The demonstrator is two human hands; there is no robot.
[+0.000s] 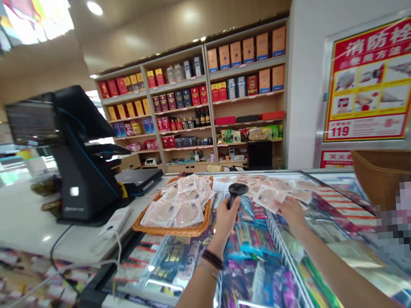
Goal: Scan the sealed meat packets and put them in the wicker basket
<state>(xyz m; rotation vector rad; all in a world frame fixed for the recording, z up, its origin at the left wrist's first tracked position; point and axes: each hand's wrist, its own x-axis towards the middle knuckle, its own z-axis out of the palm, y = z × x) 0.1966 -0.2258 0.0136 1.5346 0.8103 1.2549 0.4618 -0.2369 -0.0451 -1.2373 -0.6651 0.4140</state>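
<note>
Above the glass lid of a chest freezer (198,287), my left hand (227,217) is wrapped round the handle of a black handheld scanner (238,189). To its right, my right hand (291,210) pinches the edge of a flat clear packet (270,196) with a pale round item inside. More such packets lie on the glass behind and beside it. Left of my left hand, a wicker basket (183,230) is heaped with similar packets. Dark beads circle my left wrist.
A black checkout terminal (83,182) stands on the white counter (11,212) at left, with a white cable crossing in front. Ice-cream packs show under the glass. A brown bag (388,170) is at right; stocked shelves (184,112) line the back wall.
</note>
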